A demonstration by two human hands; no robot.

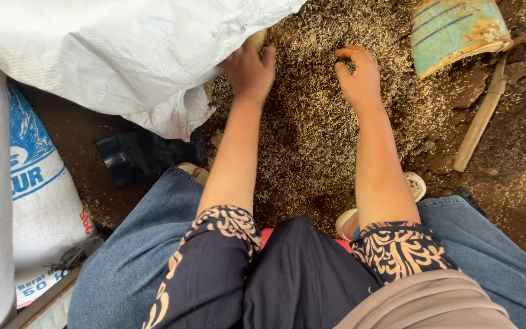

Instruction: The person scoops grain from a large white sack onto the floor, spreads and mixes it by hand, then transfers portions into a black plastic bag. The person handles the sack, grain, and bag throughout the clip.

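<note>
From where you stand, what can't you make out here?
- Head view: left hand fingertips, hidden at the white sack edge.
- Teal can: top cut off by the frame.
- Right hand: palm faces down onto the grain, so any contents are unseen.
</note>
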